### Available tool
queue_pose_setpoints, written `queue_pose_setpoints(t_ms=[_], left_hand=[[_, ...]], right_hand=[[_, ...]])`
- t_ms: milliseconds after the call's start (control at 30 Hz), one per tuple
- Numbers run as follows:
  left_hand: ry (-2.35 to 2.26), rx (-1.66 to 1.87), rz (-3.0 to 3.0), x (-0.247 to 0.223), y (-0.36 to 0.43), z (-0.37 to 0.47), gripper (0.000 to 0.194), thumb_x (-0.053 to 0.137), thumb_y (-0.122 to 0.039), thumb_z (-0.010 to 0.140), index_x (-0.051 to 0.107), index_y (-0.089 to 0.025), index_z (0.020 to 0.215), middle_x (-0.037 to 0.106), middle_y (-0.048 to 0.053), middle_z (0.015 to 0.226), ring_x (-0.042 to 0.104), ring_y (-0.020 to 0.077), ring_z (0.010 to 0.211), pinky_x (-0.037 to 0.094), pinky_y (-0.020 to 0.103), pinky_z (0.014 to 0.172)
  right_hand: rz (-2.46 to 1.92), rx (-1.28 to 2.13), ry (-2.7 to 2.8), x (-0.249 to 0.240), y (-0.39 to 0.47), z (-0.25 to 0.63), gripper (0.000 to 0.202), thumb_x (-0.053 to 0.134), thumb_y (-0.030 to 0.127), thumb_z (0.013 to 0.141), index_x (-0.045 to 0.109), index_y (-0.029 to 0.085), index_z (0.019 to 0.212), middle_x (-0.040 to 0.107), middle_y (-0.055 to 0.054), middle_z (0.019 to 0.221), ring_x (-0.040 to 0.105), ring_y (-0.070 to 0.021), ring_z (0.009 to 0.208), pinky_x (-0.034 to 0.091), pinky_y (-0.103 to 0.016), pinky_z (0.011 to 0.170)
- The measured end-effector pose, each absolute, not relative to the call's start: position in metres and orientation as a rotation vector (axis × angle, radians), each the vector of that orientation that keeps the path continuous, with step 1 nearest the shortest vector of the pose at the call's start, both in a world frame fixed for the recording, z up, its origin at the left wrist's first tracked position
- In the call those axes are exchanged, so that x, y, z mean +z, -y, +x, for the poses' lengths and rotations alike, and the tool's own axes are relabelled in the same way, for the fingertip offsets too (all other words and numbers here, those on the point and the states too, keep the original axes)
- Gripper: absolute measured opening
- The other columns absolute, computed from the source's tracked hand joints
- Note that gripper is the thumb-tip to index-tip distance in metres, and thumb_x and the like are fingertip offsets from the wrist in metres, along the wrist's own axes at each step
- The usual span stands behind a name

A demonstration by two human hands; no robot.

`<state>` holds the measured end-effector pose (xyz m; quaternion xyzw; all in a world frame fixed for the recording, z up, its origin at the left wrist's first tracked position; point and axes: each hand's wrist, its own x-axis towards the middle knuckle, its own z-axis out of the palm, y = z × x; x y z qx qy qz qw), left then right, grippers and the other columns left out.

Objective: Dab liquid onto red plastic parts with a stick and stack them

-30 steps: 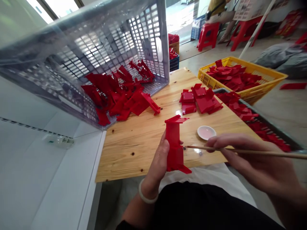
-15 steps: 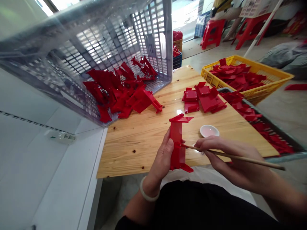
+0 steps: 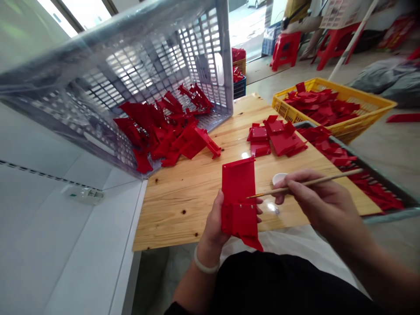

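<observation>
Head view: red part (image 3: 239, 192), near-left of the white dish (image 3: 278, 177), long axis roughly fore-and-aft, gripped by left hand (image 3: 215, 221); slender brush (image 3: 328, 178), just before the dish, pinched in right hand (image 3: 323, 199), tip over the part, contact unclear.

this looks like a small workshop: similar red parts (image 3: 160, 135) lie heaped in a grey crate (image 3: 226, 83) and a yellow crate (image 3: 374, 105) by a wooden table (image 3: 167, 197), with red stools (image 3: 286, 51) near a bright opening (image 3: 246, 33) to the outside.
</observation>
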<state>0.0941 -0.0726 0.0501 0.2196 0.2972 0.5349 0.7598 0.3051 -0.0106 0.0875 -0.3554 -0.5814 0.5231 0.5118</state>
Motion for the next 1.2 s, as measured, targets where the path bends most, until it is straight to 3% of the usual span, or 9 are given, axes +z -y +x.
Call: queue_pose_setpoints(t_ms=[267, 500, 600, 1000, 1100, 1200], left_hand=[[-0.645, 1.127, 0.474, 0.049, 0.072, 0.095, 0.086, 0.049, -0.081, 0.095, 0.076, -0.005, 0.124, 0.075, 0.025, 0.128, 0.077, 0.0298, 0.092, 0.061, 0.039, 0.085], [-0.643, 1.08, 0.451, 0.045, 0.072, 0.091, 0.093, 0.046, -0.085, 0.093, 0.076, -0.001, 0.121, 0.08, 0.023, 0.105, 0.078, 0.0279, 0.086, 0.059, 0.034, 0.081], [-0.657, 1.072, 0.455, 0.043, 0.071, 0.091, 0.096, 0.047, -0.087, 0.091, 0.075, -0.001, 0.124, 0.08, 0.025, 0.108, 0.078, 0.0307, 0.087, 0.058, 0.035, 0.079], [-0.622, 1.145, 0.439, 0.046, 0.07, 0.096, 0.083, 0.052, -0.079, 0.094, 0.077, -0.005, 0.121, 0.076, 0.024, 0.125, 0.076, 0.0294, 0.094, 0.062, 0.038, 0.083], [-0.634, 1.126, 0.43, 0.042, 0.065, 0.091, 0.086, 0.047, -0.079, 0.097, 0.074, -0.002, 0.123, 0.077, 0.026, 0.12, 0.077, 0.0326, 0.098, 0.062, 0.039, 0.085], [-0.779, 1.161, 0.396, 0.034, 0.04, 0.086, 0.072, 0.043, -0.068, 0.105, 0.07, -0.005, 0.125, 0.08, 0.023, 0.105, 0.079, 0.0318, 0.091, 0.063, 0.042, 0.083]], right_hand=[[-0.795, 1.391, 1.328, 0.082, 0.01, 0.3, 0.012, 0.071, 0.043, 0.101, 0.073, 0.031, 0.101, 0.079, -0.002, 0.089, 0.076, -0.022, 0.076, 0.067, -0.04, 0.077], [-0.834, 1.367, 1.36, 0.081, 0.012, 0.304, 0.017, 0.07, 0.045, 0.101, 0.072, 0.028, 0.099, 0.079, -0.003, 0.086, 0.076, -0.0231, 0.074, 0.066, -0.041, 0.077], [-0.832, 1.356, 1.377, 0.079, 0.01, 0.306, 0.017, 0.069, 0.045, 0.101, 0.072, 0.028, 0.099, 0.079, -0.003, 0.084, 0.076, -0.0235, 0.073, 0.067, -0.042, 0.076], [-0.811, 1.364, 1.352, 0.079, 0.006, 0.299, 0.013, 0.07, 0.042, 0.102, 0.074, 0.03, 0.1, 0.078, -0.001, 0.083, 0.076, -0.0209, 0.074, 0.067, -0.036, 0.075], [-0.827, 1.364, 1.338, 0.074, 0.003, 0.303, 0.015, 0.073, 0.044, 0.099, 0.075, 0.029, 0.099, 0.08, -0.003, 0.088, 0.077, -0.0218, 0.074, 0.067, -0.036, 0.073], [-0.855, 1.303, 1.211, 0.069, -0.002, 0.312, 0.018, 0.075, 0.046, 0.097, 0.075, 0.028, 0.097, 0.08, -0.004, 0.088, 0.076, -0.0218, 0.071, 0.068, -0.036, 0.07]])
